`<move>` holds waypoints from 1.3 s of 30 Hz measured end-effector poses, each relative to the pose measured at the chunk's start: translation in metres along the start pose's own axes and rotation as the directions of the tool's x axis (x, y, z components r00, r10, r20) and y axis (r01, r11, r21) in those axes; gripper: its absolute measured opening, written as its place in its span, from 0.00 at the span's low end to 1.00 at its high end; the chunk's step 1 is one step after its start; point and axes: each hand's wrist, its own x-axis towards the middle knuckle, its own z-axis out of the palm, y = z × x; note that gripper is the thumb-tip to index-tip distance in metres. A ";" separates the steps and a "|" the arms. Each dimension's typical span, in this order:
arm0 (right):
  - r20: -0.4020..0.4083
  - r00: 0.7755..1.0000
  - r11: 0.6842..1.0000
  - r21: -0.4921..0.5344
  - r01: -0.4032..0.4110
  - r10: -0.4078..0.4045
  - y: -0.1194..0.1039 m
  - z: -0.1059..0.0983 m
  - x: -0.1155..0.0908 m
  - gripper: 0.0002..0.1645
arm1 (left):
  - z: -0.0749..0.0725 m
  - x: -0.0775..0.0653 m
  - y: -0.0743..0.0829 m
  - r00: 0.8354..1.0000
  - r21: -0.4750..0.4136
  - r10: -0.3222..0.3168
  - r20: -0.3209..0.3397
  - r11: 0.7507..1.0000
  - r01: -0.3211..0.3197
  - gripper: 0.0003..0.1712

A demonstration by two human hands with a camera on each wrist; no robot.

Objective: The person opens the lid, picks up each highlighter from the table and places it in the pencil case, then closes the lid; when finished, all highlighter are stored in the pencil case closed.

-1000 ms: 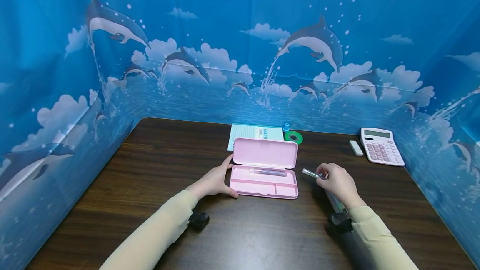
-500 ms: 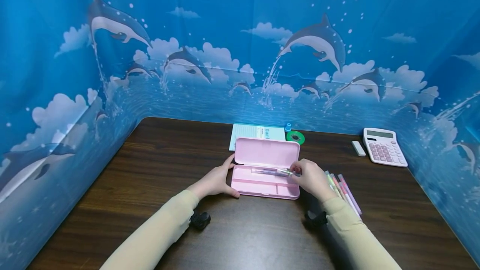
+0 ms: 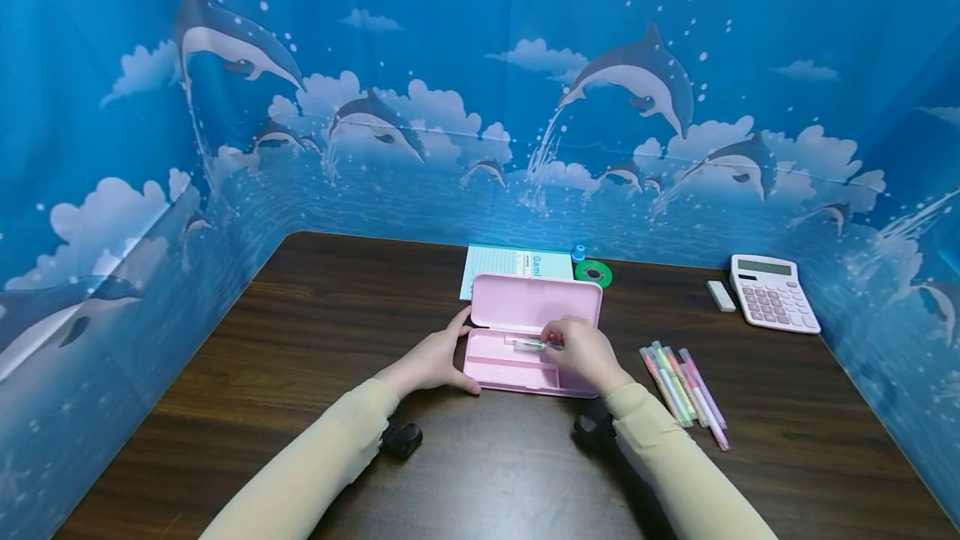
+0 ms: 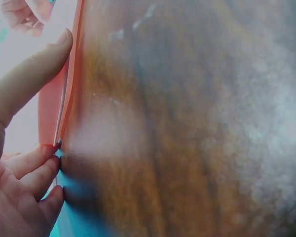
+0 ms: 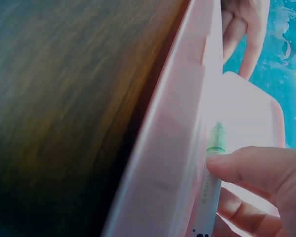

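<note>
A pink pencil case (image 3: 502,372) lies with its lid raised on the dark table. My left hand (image 3: 432,363) grips its left end, thumb at the front edge and fingers toward the hinge side; the left wrist view shows the thumb (image 4: 37,69) along the case's edge. Over the case's rear compartment, my right hand (image 3: 585,350) pinches a slim marker with a green end (image 5: 210,185) between thumb and fingers. That marker lies lengthwise, low at the compartment. In the head view, another pen there is mostly hidden by the marker and hand.
Several coloured markers (image 3: 684,390) lie side by side right of the case. Behind the lid are a light-blue notebook (image 3: 487,265), a green tape roll (image 3: 593,273) and a small blue object (image 3: 578,253). A white eraser (image 3: 721,296) and calculator (image 3: 775,294) stand far right.
My right hand has moved left from beside the marker pile to over the case, bringing the green-ended marker into the rear compartment. The left hand has stayed at the case's left end.
</note>
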 end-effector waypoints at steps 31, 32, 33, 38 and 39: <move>-0.083 0.995 0.997 0.050 -0.057 0.062 0.048 -0.023 -0.038 0.07 | 0.015 -0.002 0.002 0.999 -0.005 -0.001 -0.043 1.000 0.001 0.76; -0.088 0.994 0.997 0.047 -0.062 0.066 0.051 -0.025 -0.040 0.07 | 0.015 -0.002 0.002 0.999 -0.004 -0.006 -0.039 1.000 0.006 0.76; -0.095 0.993 0.997 0.045 -0.063 0.067 0.054 -0.027 -0.042 0.07 | 0.015 -0.002 0.002 0.999 -0.003 -0.011 -0.037 1.000 0.011 0.76; -0.119 0.990 0.997 0.022 -0.073 0.075 0.070 -0.037 -0.052 0.06 | 0.015 -0.002 0.004 0.999 0.000 -0.021 -0.034 1.000 0.021 0.75; -0.119 0.990 0.997 0.019 -0.079 0.080 0.074 -0.039 -0.054 0.06 | 0.014 -0.002 0.004 0.999 -0.001 -0.019 -0.034 1.000 0.019 0.75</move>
